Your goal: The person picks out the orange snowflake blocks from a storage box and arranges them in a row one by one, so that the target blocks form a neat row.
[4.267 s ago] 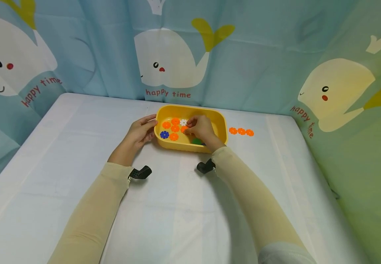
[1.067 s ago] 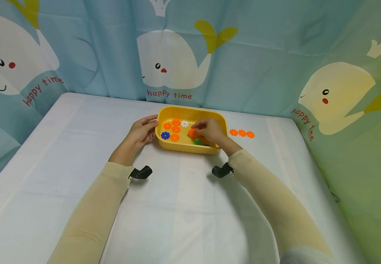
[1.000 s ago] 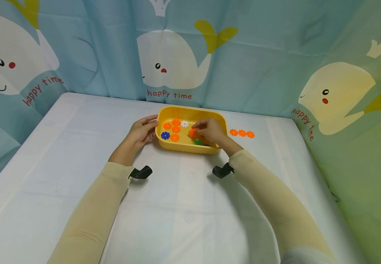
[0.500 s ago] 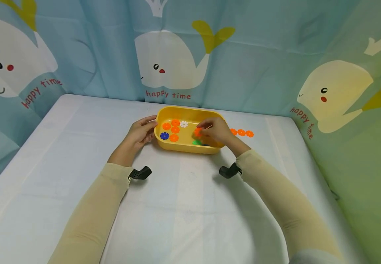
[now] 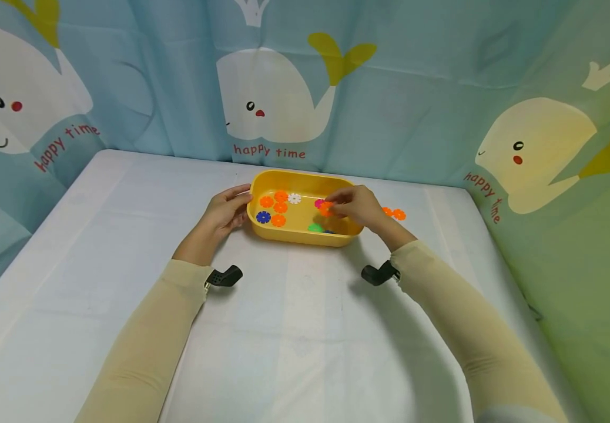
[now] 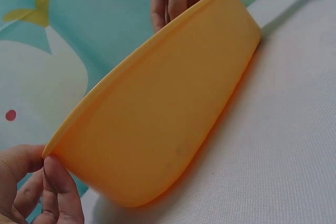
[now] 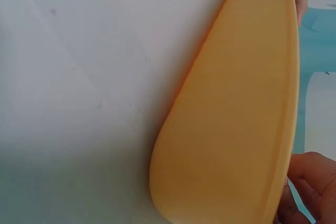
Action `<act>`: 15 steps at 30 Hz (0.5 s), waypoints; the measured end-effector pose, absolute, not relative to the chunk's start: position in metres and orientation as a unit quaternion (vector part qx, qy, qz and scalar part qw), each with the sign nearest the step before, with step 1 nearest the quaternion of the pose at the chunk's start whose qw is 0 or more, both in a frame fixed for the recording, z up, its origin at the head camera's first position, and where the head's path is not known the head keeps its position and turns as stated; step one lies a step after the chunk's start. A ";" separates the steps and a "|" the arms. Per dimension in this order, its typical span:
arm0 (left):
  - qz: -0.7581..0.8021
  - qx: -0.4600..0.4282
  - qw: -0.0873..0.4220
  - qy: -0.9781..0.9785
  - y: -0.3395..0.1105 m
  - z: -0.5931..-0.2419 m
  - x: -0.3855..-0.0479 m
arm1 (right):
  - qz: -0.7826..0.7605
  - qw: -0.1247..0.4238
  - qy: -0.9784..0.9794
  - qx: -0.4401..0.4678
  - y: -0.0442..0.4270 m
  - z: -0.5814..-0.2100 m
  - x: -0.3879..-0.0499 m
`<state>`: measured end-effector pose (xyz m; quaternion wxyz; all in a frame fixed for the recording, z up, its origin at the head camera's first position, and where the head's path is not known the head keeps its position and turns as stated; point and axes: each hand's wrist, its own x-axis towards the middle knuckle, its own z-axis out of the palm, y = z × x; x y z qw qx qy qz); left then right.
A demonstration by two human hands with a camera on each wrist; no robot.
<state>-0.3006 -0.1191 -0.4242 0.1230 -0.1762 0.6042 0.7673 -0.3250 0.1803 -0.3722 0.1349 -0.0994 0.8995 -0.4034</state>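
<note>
My left hand grips the left end of a yellow plastic basin, thumb and fingers pinching its rim in the left wrist view. Over the basin's right part, my right hand pinches an orange notched snowflake disc between thumb and fingers. A pink disc shows just behind it. Several orange discs lie in the left part, with a blue disc and a white disc. A green disc lies near the front wall. In both wrist views the basin wall hides the discs.
Orange discs lie on the white-covered table right of the basin, partly hidden by my right hand. A blue whale-print curtain hangs behind the table and along its sides.
My right hand has moved to the right inside the basin with the orange disc. The pink disc has come into view, and the hand covers part of the outside row. The left hand stays put.
</note>
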 end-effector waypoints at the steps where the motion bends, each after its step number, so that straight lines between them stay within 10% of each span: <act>1: 0.767 -0.176 0.123 0.604 -0.119 -0.424 -0.301 | -0.404 0.136 0.899 -0.101 0.182 -0.372 -0.325; 15: 0.771 -0.181 0.120 0.599 -0.118 -0.425 -0.303 | -0.406 0.149 0.898 -0.080 0.198 -0.361 -0.325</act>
